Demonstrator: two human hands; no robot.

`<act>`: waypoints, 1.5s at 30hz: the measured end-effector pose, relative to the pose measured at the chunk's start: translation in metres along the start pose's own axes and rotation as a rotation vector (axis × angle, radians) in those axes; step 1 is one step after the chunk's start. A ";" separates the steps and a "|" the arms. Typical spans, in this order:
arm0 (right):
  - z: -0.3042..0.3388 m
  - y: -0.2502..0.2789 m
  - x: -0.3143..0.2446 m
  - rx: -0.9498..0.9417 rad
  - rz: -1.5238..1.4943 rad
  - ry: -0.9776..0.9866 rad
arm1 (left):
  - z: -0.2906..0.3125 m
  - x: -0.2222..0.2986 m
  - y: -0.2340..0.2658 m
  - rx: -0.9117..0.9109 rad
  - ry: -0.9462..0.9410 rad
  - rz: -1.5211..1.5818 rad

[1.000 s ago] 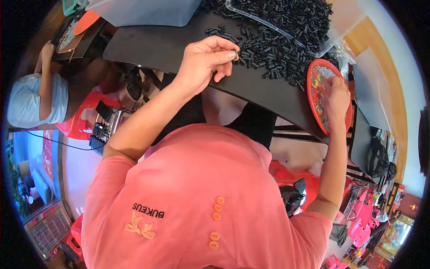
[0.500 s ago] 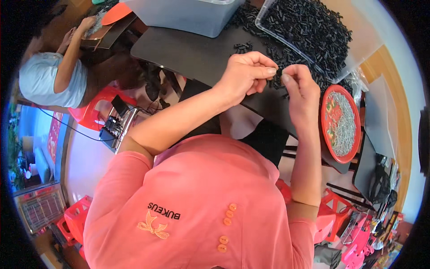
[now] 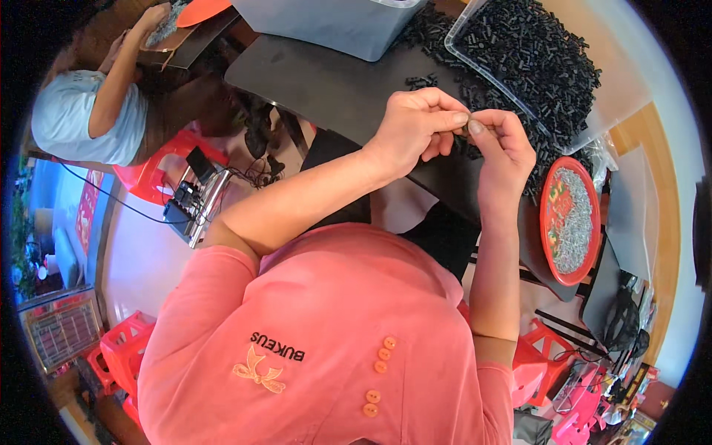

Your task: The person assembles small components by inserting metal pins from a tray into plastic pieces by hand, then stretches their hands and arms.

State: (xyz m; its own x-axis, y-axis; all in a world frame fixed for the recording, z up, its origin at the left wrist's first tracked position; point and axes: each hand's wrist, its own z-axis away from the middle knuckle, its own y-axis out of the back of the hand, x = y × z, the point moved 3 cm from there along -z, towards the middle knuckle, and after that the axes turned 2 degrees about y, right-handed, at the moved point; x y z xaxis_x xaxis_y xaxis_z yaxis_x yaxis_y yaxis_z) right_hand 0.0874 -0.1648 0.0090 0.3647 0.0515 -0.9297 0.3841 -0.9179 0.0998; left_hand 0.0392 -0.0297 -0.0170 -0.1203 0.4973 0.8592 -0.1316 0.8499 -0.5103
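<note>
Pink shirt [image 3: 319, 297]: dark embroidered lettering, bow motif; not transcribed. Left hand [image 3: 415, 133] pinches a small dark piece [image 3: 466, 130], mostly hidden; right hand [image 3: 506, 156] closed thumb-to-forefinger against it, anything else held can't tell. Held up at counter edge, likely for two-handed fingertip control. Red plate [image 3: 544, 230] with silvery bits sits beside right forearm, probably for easy reach. Beyond, clear bin [image 3: 619, 63] of black pieces [image 3: 526, 67] on counter [image 3: 319, 93], presumably corralling them.

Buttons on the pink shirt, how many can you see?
5 buttons: three close together on the pink shirt, right of the embroidered bow, and two just below those in the picture. More may lie beyond the lower edge.
</note>
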 end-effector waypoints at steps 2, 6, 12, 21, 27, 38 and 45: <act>0.000 0.004 0.001 0.041 -0.051 0.023 | -0.002 0.000 0.003 0.014 0.020 0.038; 0.001 0.007 0.001 0.025 -0.101 -0.033 | -0.003 0.002 0.008 0.043 0.049 0.087; -0.001 0.004 -0.003 -0.035 -0.106 -0.025 | 0.000 0.004 0.006 0.041 0.030 0.119; -0.001 0.006 -0.011 -0.094 -0.085 -0.071 | 0.007 0.007 0.009 -0.050 0.046 0.033; 0.003 0.006 -0.007 -0.184 -0.087 -0.139 | 0.016 0.010 0.008 -0.078 0.095 -0.213; 0.006 -0.004 0.001 -0.121 -0.115 -0.218 | 0.023 0.015 0.007 -0.090 0.123 -0.349; -0.017 0.012 -0.010 -0.076 0.177 -0.105 | 0.020 0.022 0.020 -0.063 0.068 -0.280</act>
State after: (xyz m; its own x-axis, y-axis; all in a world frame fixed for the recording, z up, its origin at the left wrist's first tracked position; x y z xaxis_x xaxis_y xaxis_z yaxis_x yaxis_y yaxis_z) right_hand 0.1031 -0.1698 0.0255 0.3436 -0.1528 -0.9266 0.3860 -0.8765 0.2877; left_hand 0.0140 -0.0060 -0.0092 -0.0209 0.2503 0.9679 -0.0883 0.9639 -0.2512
